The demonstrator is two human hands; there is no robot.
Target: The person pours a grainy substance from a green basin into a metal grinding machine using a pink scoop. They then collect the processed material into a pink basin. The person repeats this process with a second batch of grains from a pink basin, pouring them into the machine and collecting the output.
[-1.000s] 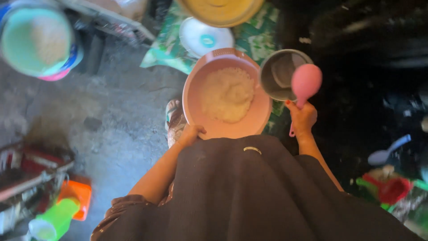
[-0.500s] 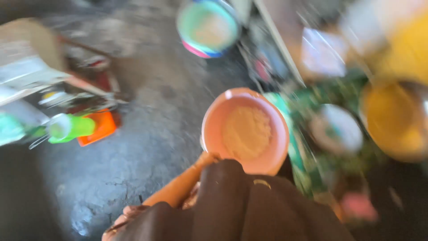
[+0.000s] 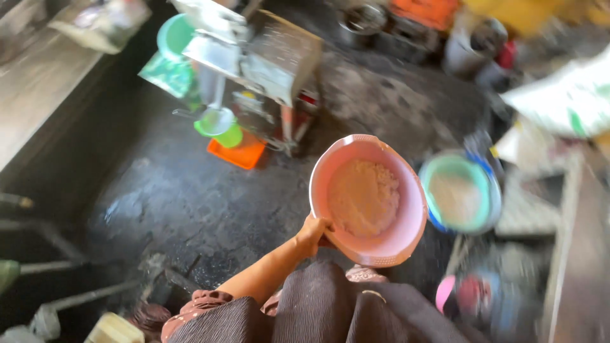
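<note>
Far to the left a grey wooden ledge (image 3: 38,89) runs along the wall, with a crumpled bag (image 3: 101,22) lying at its far end. Moving rightward, a metal machine (image 3: 267,54) stands on the dark, wet floor (image 3: 184,197), a pale green tub (image 3: 175,35) behind it and a bright green cup (image 3: 219,127) under its spout. Just beside the cup an orange tray (image 3: 244,152) sits flat on the floor.

Nearer the middle, the person's left hand (image 3: 313,233) comes up from a bare forearm, and its fingers are clamped on the near rim of a pink basin (image 3: 406,241). The basin is held up off the floor, tipped a little toward the person, and a heap of pale, crumbly mash (image 3: 362,197) lies in its bottom. Below it the person's dark brown skirt (image 3: 330,311) fills the lower edge of the view.

The right hand does not show anywhere, so I cannot tell what it is doing.

To the right of the pink basin, very close to it in the picture, sits a green bowl with a blue rim (image 3: 462,194), holding something pale as well; it is blurred. Further right a white sack (image 3: 565,95) lies against the clutter, and down by the skirt's right side there is a smeared pink and blue shape (image 3: 470,298) I cannot make out.
</note>
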